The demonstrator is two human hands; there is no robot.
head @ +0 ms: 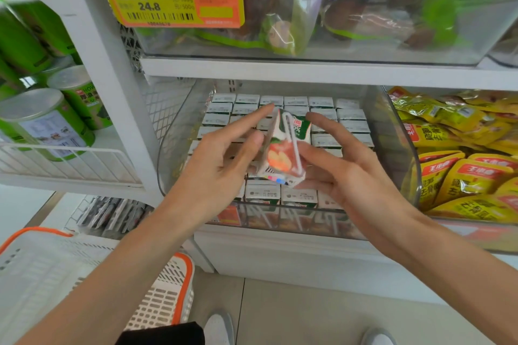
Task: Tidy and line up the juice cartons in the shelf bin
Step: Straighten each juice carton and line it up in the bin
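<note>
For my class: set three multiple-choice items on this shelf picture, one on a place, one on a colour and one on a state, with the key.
1. Where are the yellow packets relative to the bin of cartons?
A. To its right
B. To its left
C. Under it

2. What colour is the rim of the basket?
A. Blue
B. Orange
C. Green

3. How is the carton with the straw?
A. Standing in a row
B. Lying on the floor
C. Held tilted above the bin

Key:
1 A, the packets fill the next bin on the right.
2 B, an orange band edges the white basket.
3 C, the left hand and right hand hold it between them over the bin.
</note>
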